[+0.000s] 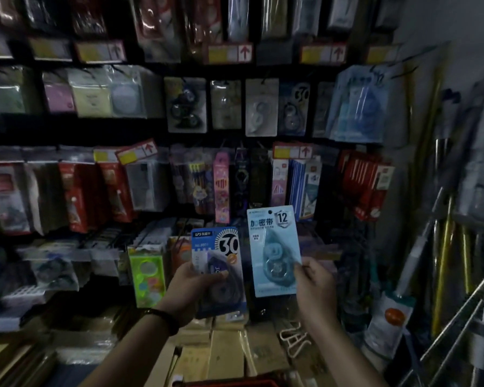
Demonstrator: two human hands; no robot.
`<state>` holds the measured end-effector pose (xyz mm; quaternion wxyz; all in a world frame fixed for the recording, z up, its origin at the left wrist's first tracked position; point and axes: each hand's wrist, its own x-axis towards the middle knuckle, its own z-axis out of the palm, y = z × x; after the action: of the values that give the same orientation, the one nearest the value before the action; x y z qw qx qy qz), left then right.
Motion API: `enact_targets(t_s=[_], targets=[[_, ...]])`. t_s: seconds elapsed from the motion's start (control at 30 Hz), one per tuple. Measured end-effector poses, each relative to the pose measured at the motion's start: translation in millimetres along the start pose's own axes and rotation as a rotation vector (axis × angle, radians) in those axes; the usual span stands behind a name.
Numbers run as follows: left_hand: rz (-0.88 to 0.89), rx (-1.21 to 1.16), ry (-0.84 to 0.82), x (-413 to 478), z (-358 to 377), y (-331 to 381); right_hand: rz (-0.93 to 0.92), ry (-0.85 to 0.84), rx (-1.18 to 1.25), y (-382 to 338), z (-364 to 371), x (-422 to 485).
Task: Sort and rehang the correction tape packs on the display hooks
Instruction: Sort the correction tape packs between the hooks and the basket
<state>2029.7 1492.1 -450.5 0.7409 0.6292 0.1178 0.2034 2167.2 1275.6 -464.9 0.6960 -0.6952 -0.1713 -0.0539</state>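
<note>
Low at the centre of the view, before the display wall, two correction tape packs are held side by side, just apart. The dark pack [217, 254], marked 30, stands nearly upright with its long axis vertical and its printed face towards the camera. The left hand [190, 286] grips its lower half, thumb across the front and fingers curled behind. The pale pack [273, 247], marked 12, is a little higher, also long axis up, with its hang hole at the top and its top edge leaning slightly left. The right hand [316, 284] pinches its lower right edge between thumb and fingers. A dark band [162, 317] circles the left wrist. Behind, rows of packs hang on hooks: another 30 pack [292, 107] and a bunch of pale blue packs [358, 104] in the upper row, with yellow price tags [229, 53] bearing red arrows above. A green stencil [147, 275] hangs left of the dark pack, cardboard boxes [227, 353] lie below, and metal poles [442, 247] lean at right.
</note>
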Motion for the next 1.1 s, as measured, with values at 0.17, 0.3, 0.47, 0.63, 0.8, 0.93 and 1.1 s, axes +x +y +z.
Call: enact_targets(t_s=[0.17, 0.3, 0.47, 0.63, 0.8, 0.93, 1.1], targets=[[0.023, -0.107, -0.034, 27.6, 30.9, 23.4, -0.027, -0.057, 0.031, -27.2, 2.9, 15.3], [0.044, -0.115, -0.106, 43.6, 56.4, 43.7, -0.072, -0.008, -0.07, -32.9, 2.0, 27.5], [0.088, -0.08, -0.092, 63.8, 74.6, 62.0, -0.159, 0.05, -0.094, -51.6, -8.0, 48.0], [0.214, -0.055, -0.111, 84.4, 102.3, 87.5, -0.58, 0.011, -0.443, -89.9, -20.8, 59.7], [0.28, 0.002, -0.168, 100.1, 139.8, 122.4, -0.627, 0.008, -0.501, -120.6, -34.2, 84.4], [0.307, 0.021, -0.264, 119.6, 160.2, 147.8, -0.586, 0.1, -0.491, -139.9, -54.4, 116.6], [0.355, 0.031, -0.218, 141.7, 178.5, 179.2, -0.575, 0.263, -0.581, -165.9, -88.4, 166.9]])
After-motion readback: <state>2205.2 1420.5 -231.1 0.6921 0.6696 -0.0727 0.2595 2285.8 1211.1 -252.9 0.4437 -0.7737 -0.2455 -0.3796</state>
